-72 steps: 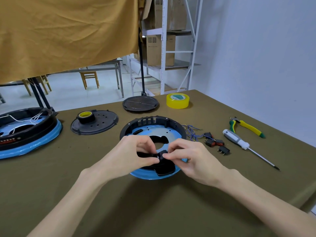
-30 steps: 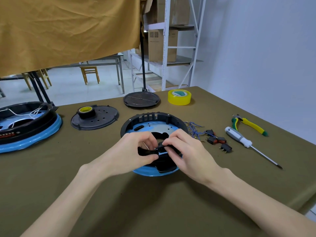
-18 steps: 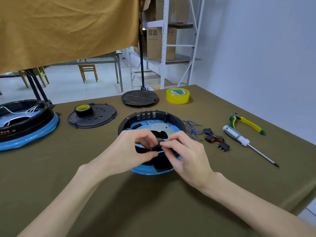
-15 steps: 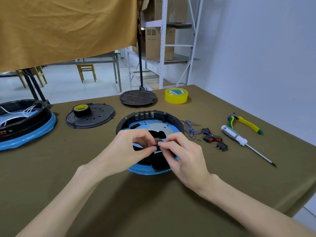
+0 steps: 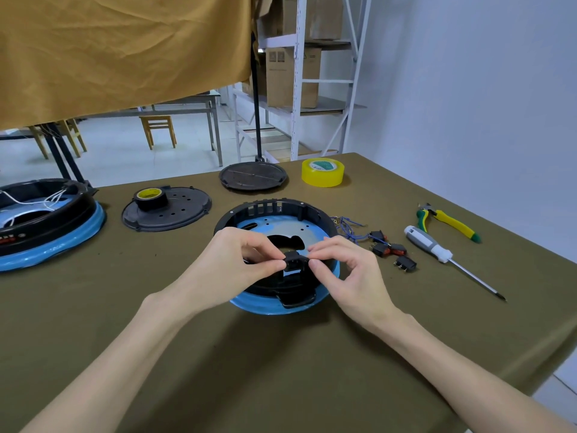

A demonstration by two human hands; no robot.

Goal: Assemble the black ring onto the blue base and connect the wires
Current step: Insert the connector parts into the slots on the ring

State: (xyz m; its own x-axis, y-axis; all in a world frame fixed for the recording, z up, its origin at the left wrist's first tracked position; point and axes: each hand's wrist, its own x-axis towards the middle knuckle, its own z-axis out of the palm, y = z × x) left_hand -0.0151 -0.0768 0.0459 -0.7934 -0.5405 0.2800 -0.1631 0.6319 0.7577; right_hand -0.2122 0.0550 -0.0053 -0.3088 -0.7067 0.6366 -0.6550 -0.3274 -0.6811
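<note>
Pinching a small black connector (image 5: 293,257) between them, the left hand (image 5: 240,260) and right hand (image 5: 346,270) hovered over the near rim of the black ring (image 5: 274,207), which already sat on the blue base (image 5: 271,307) at the middle of the surface (image 5: 281,370); the ring step looked done. Wiring seemed to be in hand; next, seating the connector would call for careful alignment, with the loose wires (image 5: 349,226) lying just right of the ring.

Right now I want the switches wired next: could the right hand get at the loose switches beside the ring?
Probably yes: the switches lie bare on the cloth just right of the right hand, but it first must release the small black part.
</note>
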